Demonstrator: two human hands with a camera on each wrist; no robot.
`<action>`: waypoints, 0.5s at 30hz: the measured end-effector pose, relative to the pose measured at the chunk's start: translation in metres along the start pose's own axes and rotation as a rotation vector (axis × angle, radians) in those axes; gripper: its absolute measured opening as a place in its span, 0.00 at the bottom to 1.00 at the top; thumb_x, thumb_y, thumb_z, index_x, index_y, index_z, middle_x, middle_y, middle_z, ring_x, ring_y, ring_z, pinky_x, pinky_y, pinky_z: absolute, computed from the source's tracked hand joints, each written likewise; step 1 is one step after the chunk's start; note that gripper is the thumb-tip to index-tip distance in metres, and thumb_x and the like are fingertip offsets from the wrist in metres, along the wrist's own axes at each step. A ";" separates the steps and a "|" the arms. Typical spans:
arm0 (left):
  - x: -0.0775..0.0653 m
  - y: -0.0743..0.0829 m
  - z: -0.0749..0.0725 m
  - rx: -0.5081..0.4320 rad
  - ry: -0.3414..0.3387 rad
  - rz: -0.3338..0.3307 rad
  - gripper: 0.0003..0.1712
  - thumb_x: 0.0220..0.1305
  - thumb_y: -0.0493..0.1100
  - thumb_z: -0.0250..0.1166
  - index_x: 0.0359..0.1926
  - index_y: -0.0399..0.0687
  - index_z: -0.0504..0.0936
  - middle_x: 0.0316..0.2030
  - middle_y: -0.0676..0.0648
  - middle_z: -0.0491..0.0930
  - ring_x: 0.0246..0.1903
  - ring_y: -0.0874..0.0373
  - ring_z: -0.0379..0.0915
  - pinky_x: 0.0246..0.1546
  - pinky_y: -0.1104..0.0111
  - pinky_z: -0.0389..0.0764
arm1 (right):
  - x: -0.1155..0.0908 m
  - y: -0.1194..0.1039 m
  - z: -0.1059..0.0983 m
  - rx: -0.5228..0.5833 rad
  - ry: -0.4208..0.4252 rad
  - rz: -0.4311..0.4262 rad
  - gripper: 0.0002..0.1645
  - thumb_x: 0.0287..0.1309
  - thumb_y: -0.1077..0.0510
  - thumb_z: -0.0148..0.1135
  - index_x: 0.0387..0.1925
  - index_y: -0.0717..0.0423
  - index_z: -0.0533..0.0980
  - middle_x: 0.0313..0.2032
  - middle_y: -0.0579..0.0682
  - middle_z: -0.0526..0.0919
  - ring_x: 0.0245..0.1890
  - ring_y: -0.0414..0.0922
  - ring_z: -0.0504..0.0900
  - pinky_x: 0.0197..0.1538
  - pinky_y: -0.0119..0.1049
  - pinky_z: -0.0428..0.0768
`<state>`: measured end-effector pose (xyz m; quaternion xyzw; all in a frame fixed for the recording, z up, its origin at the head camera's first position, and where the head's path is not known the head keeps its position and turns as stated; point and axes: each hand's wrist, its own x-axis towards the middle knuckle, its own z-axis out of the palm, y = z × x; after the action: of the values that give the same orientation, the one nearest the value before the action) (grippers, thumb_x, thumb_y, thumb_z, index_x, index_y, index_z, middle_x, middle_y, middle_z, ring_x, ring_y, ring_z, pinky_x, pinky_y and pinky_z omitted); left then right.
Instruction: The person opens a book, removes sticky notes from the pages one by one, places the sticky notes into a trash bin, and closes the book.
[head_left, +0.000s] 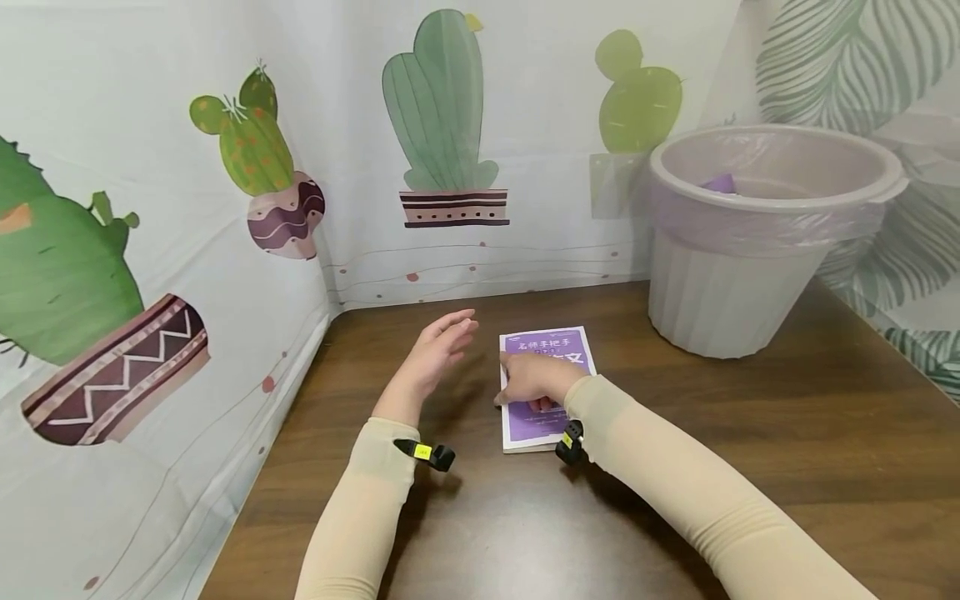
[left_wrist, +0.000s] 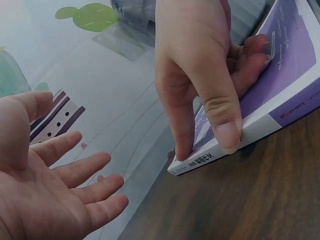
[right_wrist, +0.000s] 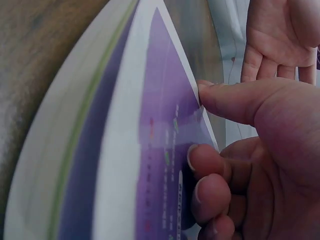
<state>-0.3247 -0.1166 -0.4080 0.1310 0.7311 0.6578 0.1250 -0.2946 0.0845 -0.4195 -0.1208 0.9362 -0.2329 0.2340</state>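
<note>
A purple book (head_left: 536, 425) with a white border and printed title lies on the brown wooden table. My right hand (head_left: 536, 379) reaches over its cover from the right. In the left wrist view, the right thumb (left_wrist: 227, 135) presses the white spine, and the index finger touches the spine farther along. The other fingers of that hand are curled over the cover. To the left of the book, my left hand (head_left: 442, 350) is raised over the table, its palm turned toward the book and fingers apart; it holds nothing.
A white ribbed bin (head_left: 720, 292) with a clear plastic liner stands at the back right of the table (head_left: 825, 442). Inside it a purple item (head_left: 720, 183) shows. A white cactus-print curtain (head_left: 555, 242) hangs along the back and left edges.
</note>
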 end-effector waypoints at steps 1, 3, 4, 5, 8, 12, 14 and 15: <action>-0.001 0.000 -0.001 0.000 -0.001 -0.001 0.25 0.79 0.52 0.54 0.71 0.51 0.71 0.71 0.40 0.71 0.75 0.39 0.61 0.75 0.39 0.57 | 0.000 0.000 0.001 0.006 0.001 0.001 0.63 0.60 0.43 0.73 0.83 0.53 0.43 0.15 0.52 0.80 0.11 0.44 0.76 0.14 0.36 0.74; -0.002 -0.001 -0.002 -0.005 -0.004 -0.005 0.26 0.80 0.52 0.54 0.72 0.50 0.70 0.72 0.39 0.70 0.76 0.39 0.60 0.76 0.39 0.56 | 0.000 -0.001 0.002 0.009 0.001 -0.007 0.63 0.60 0.42 0.73 0.83 0.53 0.44 0.15 0.52 0.80 0.11 0.44 0.76 0.14 0.36 0.74; -0.003 -0.001 -0.003 -0.007 -0.006 -0.008 0.26 0.80 0.52 0.54 0.72 0.50 0.70 0.72 0.39 0.70 0.76 0.38 0.60 0.76 0.39 0.56 | 0.000 -0.001 0.003 0.009 0.002 -0.011 0.63 0.59 0.42 0.73 0.82 0.53 0.45 0.15 0.52 0.80 0.11 0.44 0.76 0.14 0.36 0.74; -0.004 -0.002 -0.004 -0.010 -0.006 -0.011 0.27 0.80 0.52 0.54 0.73 0.50 0.69 0.73 0.39 0.69 0.76 0.38 0.59 0.76 0.39 0.55 | 0.000 -0.001 0.003 0.008 0.000 -0.016 0.63 0.59 0.42 0.73 0.82 0.53 0.45 0.15 0.52 0.80 0.10 0.44 0.76 0.14 0.36 0.74; -0.007 0.000 -0.007 -0.006 0.002 -0.009 0.27 0.80 0.52 0.54 0.73 0.50 0.69 0.73 0.39 0.69 0.77 0.37 0.57 0.76 0.39 0.54 | 0.000 -0.004 0.003 0.001 0.001 -0.030 0.63 0.59 0.42 0.74 0.82 0.54 0.46 0.15 0.52 0.80 0.10 0.44 0.76 0.14 0.36 0.74; -0.009 0.004 -0.007 0.028 0.015 0.016 0.27 0.79 0.54 0.54 0.73 0.51 0.69 0.73 0.40 0.69 0.77 0.37 0.56 0.76 0.38 0.54 | -0.001 -0.005 0.001 -0.003 0.008 -0.029 0.62 0.60 0.42 0.73 0.82 0.54 0.46 0.15 0.51 0.79 0.11 0.44 0.76 0.15 0.35 0.74; -0.009 0.005 -0.007 0.048 0.020 0.027 0.28 0.79 0.54 0.54 0.73 0.52 0.69 0.73 0.40 0.69 0.77 0.37 0.57 0.76 0.37 0.54 | -0.002 -0.004 0.000 -0.007 0.007 -0.036 0.62 0.61 0.42 0.72 0.82 0.54 0.46 0.15 0.51 0.79 0.11 0.43 0.75 0.15 0.35 0.74; -0.009 0.006 -0.007 0.060 0.022 0.033 0.28 0.79 0.55 0.54 0.73 0.52 0.69 0.73 0.40 0.69 0.77 0.38 0.57 0.76 0.37 0.54 | -0.003 -0.003 0.000 -0.012 0.004 -0.043 0.61 0.62 0.42 0.72 0.82 0.55 0.46 0.15 0.50 0.78 0.11 0.43 0.75 0.15 0.34 0.74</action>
<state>-0.3187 -0.1262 -0.4012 0.1394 0.7495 0.6391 0.1021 -0.2918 0.0827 -0.4164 -0.1419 0.9351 -0.2327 0.2263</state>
